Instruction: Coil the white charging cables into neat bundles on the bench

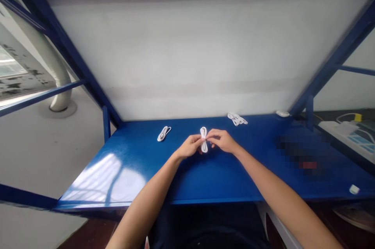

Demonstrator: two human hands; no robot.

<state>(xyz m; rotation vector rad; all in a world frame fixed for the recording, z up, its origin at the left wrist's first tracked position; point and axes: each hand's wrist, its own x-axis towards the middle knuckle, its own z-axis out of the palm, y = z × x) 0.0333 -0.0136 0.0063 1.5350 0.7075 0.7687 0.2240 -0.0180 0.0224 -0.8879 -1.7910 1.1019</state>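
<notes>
A white cable [204,146], coiled into a narrow bundle pinched at its middle, is held upright above the blue table. My left hand [191,145] grips the bundle from its left side, thumb across the middle. From the right, my right hand [221,139] has its thumb and fingertips pinched together at the bundle's waist; whether a tie is between them is too small to make out. To the left on the table lies another coiled white cable [164,134]. Behind my right hand, near the back edge, rests a group of white cable bundles [237,119].
The blue table [140,151] backs onto a pale upright panel [187,54] in a blue frame. A white object [282,113] sits at the back right corner, a small white piece [354,189] near the front right. A blurred dark patch covers the right side. A white power strip [336,130] stands beyond.
</notes>
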